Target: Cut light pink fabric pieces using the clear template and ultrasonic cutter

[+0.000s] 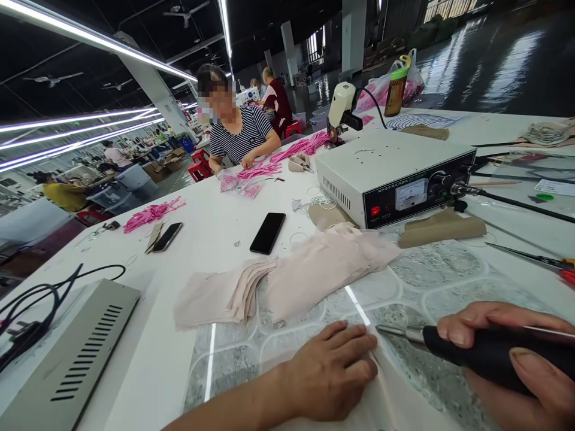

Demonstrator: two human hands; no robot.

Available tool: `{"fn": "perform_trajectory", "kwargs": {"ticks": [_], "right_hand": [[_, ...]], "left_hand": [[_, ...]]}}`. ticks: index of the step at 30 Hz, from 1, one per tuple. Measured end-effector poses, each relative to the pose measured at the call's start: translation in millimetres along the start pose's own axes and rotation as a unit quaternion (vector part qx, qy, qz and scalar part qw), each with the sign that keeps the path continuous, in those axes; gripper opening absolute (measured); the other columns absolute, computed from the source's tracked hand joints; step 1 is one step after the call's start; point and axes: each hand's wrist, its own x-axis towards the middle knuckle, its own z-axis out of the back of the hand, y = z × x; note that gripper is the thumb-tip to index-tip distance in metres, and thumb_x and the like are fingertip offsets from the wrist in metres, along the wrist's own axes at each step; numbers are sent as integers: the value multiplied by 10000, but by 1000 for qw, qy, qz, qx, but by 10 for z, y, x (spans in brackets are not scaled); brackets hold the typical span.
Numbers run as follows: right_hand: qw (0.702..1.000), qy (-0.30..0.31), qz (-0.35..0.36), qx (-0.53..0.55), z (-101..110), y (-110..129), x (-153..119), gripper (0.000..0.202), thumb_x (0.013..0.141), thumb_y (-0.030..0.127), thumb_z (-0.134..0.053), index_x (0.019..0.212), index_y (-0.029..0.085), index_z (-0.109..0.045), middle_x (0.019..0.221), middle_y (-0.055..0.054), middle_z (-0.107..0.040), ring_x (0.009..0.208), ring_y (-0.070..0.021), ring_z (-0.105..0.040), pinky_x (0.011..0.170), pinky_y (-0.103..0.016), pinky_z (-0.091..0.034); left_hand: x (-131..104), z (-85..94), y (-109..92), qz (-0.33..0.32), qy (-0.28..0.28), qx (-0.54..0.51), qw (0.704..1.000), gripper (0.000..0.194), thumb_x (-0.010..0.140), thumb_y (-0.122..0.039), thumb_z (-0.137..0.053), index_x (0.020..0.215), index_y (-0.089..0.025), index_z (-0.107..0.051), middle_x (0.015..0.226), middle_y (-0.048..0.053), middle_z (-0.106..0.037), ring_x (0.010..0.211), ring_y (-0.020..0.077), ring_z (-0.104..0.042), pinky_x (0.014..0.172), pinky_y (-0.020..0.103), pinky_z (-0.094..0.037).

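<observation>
Left hand [332, 371] spread, pressing pale cloth [386, 398] to surface [224, 236]; looks thin, limp, prone to creep: best held flat near the edge. Right hand [516, 353] wraps tool's [471, 353] thick black grip.

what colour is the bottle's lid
The bottle's lid is light green, best seen in the head view.

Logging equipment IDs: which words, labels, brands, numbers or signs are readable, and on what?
None reads clearly enough to quote.
Control box front: line of Chinese characters, too small.
Meter: scale figures too small.
White label, right: any print too small.
Striped shirt: chest mark, blurred.
</observation>
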Motion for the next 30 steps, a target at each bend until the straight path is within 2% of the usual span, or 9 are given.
{"fn": "perform_trajectory", "kwargs": {"ticks": [6, 12, 17, 24, 30], "right_hand": [[1000, -12, 2, -12, -13, 12, -8, 144, 733, 263, -585, 872, 228, -586, 779, -29, -558, 601, -196, -509, 550, -424, -490], [1000, 6, -4, -6, -5, -6, 1, 118, 760, 279, -589, 868, 231, -581, 764, -29, -560, 586, -196, -511, 535, -416, -494], [999, 24, 14, -40, 77, -74, -54, 129, 801, 242, -509, 912, 260, -573, 851, -44, -563, 655, -239, -534, 606, -485, -503], [999, 12, 16, -41, -67, 25, 27, 94, 754, 284, -593, 836, 245, -570, 774, -26, -551, 581, -197, -513, 527, -415, -512], [1000, 8, 10, -26, -88, 40, 9, 94, 750, 257, -594, 841, 247, -572, 794, -13, -554, 586, -176, -513, 562, -396, -519]], "left_hand": [[0, -9, 1, 0, 0, -2, 1000, 171, 911, -241, -453, 1006, -142, -555, 1380, 106, -493, 1344, 214, -391, 1131, 359, -291], [2, -6, 0, -1, -8, -5, 1000, 164, 912, -240, -454, 999, -141, -551, 1369, 99, -503, 1333, 212, -401, 1126, 359, -299], [10, 1, -5, 3, -1, -1, 1000, 165, 916, -242, -452, 999, -143, -556, 1363, 104, -508, 1325, 211, -410, 1118, 358, -312], [11, -2, -3, -1, -13, 1, 1000, 185, 921, -237, -426, 991, -142, -568, 1361, 97, -513, 1310, 220, -428, 1109, 367, -317], [13, 11, -3, -2, -5, 0, 1000, 185, 928, -233, -417, 992, -143, -566, 1370, 97, -502, 1326, 215, -409, 1116, 360, -301]]}}
